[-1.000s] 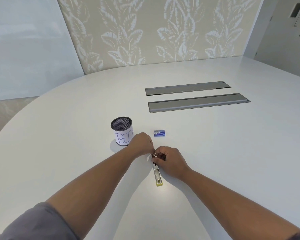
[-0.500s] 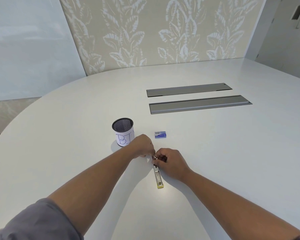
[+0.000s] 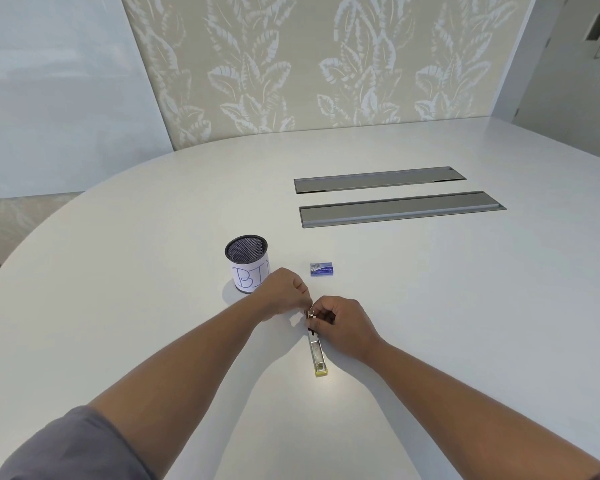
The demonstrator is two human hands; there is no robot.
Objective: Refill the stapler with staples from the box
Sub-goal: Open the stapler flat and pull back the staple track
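A slim metal stapler [image 3: 317, 353] with a yellow near end lies lengthwise on the white table [image 3: 430, 306]. My right hand [image 3: 343, 323] grips its far end. My left hand [image 3: 284, 292] pinches at the same far end with curled fingers; a small shiny metal part shows between the two hands. What the left fingers hold is too small to tell. The small blue staple box [image 3: 321, 269] lies on the table just beyond my hands, apart from both.
A black mesh cup [image 3: 246, 263] with a paper label reading "BIN" stands left of the staple box, right behind my left hand. Two long grey cable hatches [image 3: 395, 209] are set into the table farther back.
Both hands stay at the stapler's far end with only slight finger shifts. The stapler and staple box have not moved on the table.
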